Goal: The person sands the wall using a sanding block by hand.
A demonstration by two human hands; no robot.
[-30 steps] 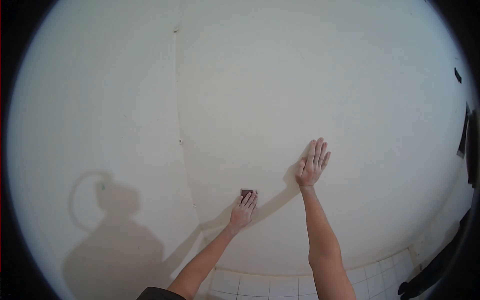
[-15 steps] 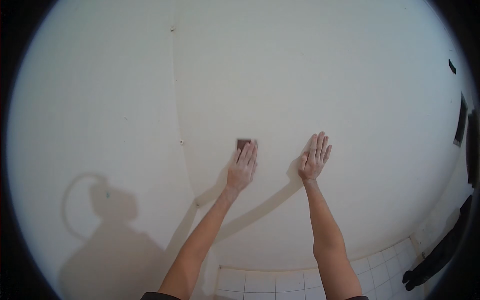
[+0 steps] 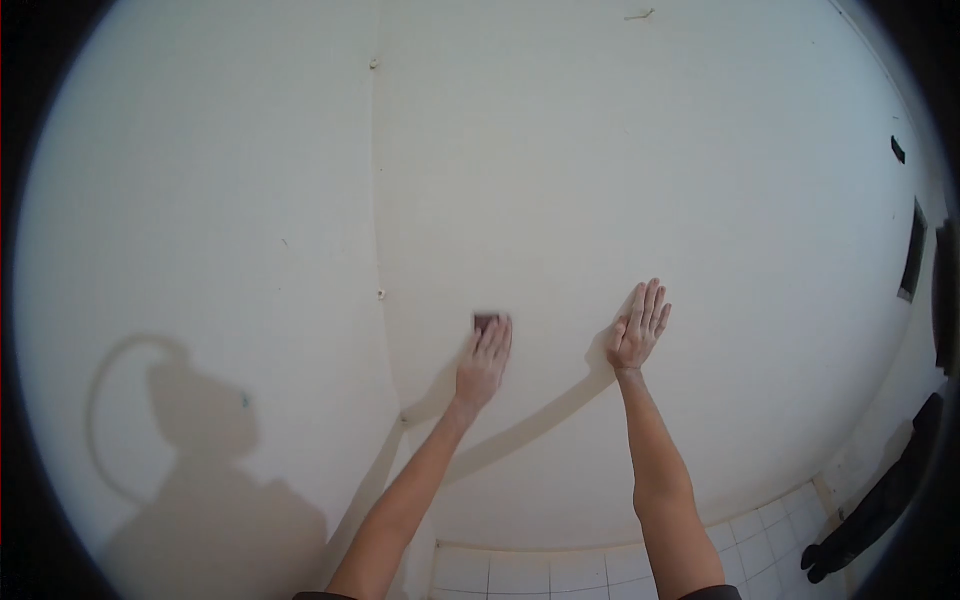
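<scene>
My left hand [image 3: 484, 370] lies over a small dark reddish-brown piece of sandpaper [image 3: 485, 322], pressing it against the pale wall [image 3: 540, 200]. Its fingers are blurred, and they cover most of the sheet's lower right part. Further right, my right hand [image 3: 638, 330] rests on the same wall with its fingers stretched upward and nothing in it. Both arms reach up from the bottom of the view.
A wall corner [image 3: 377, 200] with small fixings runs down left of my hands. White tiles [image 3: 520, 572] cover the lower part. Dark clothing [image 3: 885, 490] hangs at the far right, below a dark opening [image 3: 912, 250]. My shadow falls on the left wall.
My left hand and the sandpaper have slid down and a little left along the wall. The view has shifted slightly, while my right hand stays at about the same spot.
</scene>
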